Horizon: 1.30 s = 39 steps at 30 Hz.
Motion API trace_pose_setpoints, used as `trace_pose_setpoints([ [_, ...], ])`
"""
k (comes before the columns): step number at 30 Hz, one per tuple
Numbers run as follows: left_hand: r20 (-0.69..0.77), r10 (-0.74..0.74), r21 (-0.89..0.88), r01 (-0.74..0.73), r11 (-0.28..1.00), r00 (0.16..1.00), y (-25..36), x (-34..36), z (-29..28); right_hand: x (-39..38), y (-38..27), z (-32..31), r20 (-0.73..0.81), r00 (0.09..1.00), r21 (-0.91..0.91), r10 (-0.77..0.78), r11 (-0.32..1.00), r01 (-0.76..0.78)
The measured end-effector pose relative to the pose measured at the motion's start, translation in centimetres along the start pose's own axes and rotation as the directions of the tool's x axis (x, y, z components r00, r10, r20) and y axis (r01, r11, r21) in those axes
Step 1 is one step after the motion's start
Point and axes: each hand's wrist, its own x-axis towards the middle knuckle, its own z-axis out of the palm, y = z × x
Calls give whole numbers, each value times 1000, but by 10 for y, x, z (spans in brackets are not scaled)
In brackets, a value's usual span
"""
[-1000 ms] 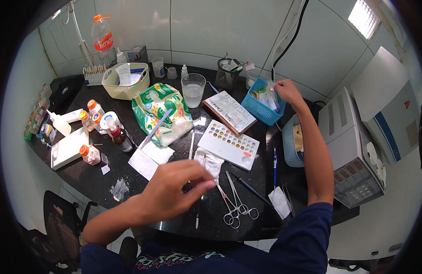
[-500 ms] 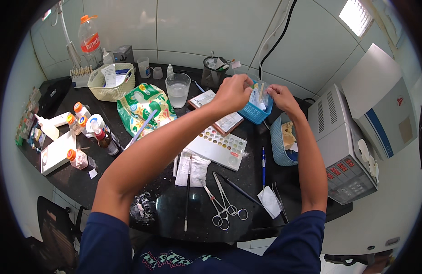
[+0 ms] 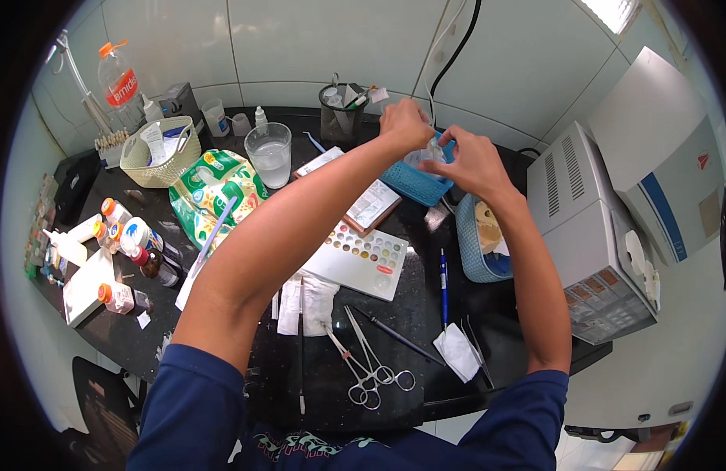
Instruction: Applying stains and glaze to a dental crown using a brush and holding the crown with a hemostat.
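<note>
Clock: its centre is the white palette [image 3: 367, 281]; 12 points to the tiled wall, 6 points to the person.
Ring-handled metal tool [image 3: 370, 372]: it lies at 6 o'clock on the black table [image 3: 414, 314].
Brush [image 3: 302, 353]: at 7 o'clock, its upper part rests on a crumpled white cloth [image 3: 316, 302].
Folded white paper [image 3: 459, 353]: at 4 o'clock, with tweezers [image 3: 480, 351] just beside it.
Blue pen [image 3: 444, 286]: between 3 and 4 o'clock, pointing away from the person.
Basket with the cast: 1 light-blue basket [image 3: 471, 255] stands at 3 o'clock, with a tan cast [image 3: 486, 228] inside it.
Right hand [image 3: 473, 163]: at 2 o'clock, over the near blue basket's neighbour, the bright blue basket [image 3: 414, 184]. Thumb and forefinger curve with a gap; I cannot tell if they pinch the clear plastic [image 3: 420, 159] there.
Left hand [image 3: 406, 124]: at 1 o'clock, at the far side of the same basket, fingers bent downward; their tips are partly hidden, so I cannot tell if they pinch something.
Bright blue basket: at 1 o'clock, with the clear plastic inside, between the 2 hands.
Glass [image 3: 269, 157]: at 11 o'clock, upright, with cloudy liquid.
Mesh cup [image 3: 341, 118]: at 12 o'clock, near the wall.
</note>
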Motion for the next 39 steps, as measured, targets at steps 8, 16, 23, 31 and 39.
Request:
trace_pose_setpoints([
  [8, 166, -156, -495, 219, 841, 974, 14, -12, -2, 8, 27, 10, -78, 988, 151, 134, 981, -121],
  [16, 118, -25, -516, 83, 853, 993, 6, -12, 0, 11, 45, 5, 28, 946, 264, 324, 910, -320],
  [23, 65, -26, -497, 55, 866, 998, 9, -24, -4, 3, 33, 0, 39, 945, 248, 324, 913, -323],
  [31, -505, 554, 197, -536, 821, 662, -16, -18, 5, 4, 41, -9, 38, 905, 548, 423, 749, -373],
  [39, -149, 694, 167, -674, 720, 705, 47, -162, -90, -78, -62, -39, 225, 972, 901, 65, 367, -233],
])
